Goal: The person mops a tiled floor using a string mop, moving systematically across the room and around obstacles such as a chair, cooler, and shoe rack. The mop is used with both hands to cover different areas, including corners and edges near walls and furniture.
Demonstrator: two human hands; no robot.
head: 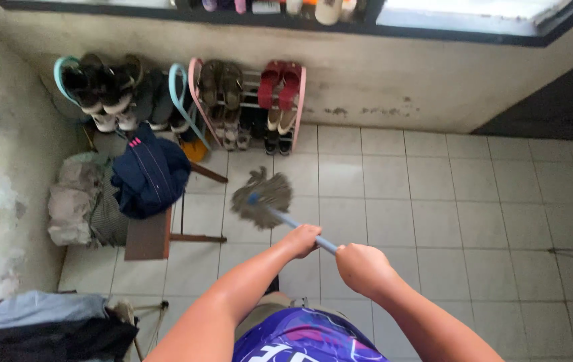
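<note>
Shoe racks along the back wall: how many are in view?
2. A teal-framed rack stands at the left end of the wall; a pink-framed rack sits right beside it. Both hold shoes. The chair with dark clothing partly hides the teal rack's lower part.

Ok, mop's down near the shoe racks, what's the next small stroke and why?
Probably draw the mop head back along the tiled floor toward the feet. Left hand and right hand both grip the blue handle, the head sits extended close to the pink shoe rack and wooden stool, leaving little room forward.
</note>
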